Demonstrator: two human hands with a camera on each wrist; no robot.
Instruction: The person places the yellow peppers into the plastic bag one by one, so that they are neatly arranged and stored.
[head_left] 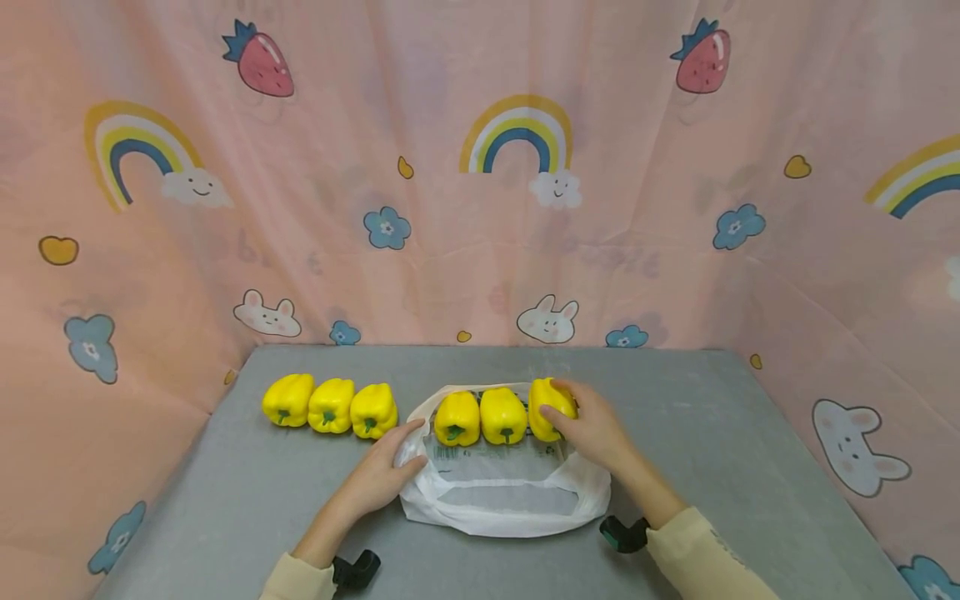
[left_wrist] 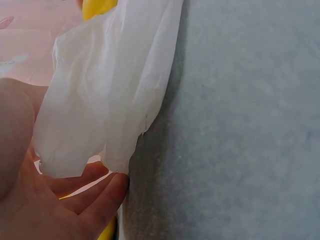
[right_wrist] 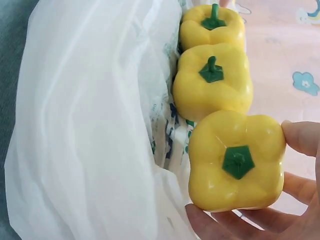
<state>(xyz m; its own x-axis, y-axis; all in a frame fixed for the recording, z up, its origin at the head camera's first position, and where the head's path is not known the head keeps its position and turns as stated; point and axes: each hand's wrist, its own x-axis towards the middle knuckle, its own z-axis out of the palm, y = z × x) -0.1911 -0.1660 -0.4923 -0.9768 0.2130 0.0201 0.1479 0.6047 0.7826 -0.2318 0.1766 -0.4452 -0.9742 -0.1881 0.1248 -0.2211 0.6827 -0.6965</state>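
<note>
My right hand (head_left: 596,425) grips a yellow bell pepper (right_wrist: 237,160), its thumb on one side and the fingers around the other, at the right end of a white plastic bag (head_left: 510,523). Inside the bag's open mouth, two more yellow bell peppers (head_left: 457,419) (head_left: 504,416) stand side by side, left of the held one. At the bag's left edge is my left hand (head_left: 378,471), thumb and fingers spread apart and touching the plastic. The left wrist view shows the fingers (left_wrist: 102,205) fairly straight against the white plastic (left_wrist: 107,90).
Three yellow bell peppers (head_left: 330,406) lie in a row on the grey table (head_left: 300,483), left of the bag. A pink patterned curtain (head_left: 480,250) encloses the back and sides. Black wrist devices (head_left: 624,533) sit by both sleeves.
</note>
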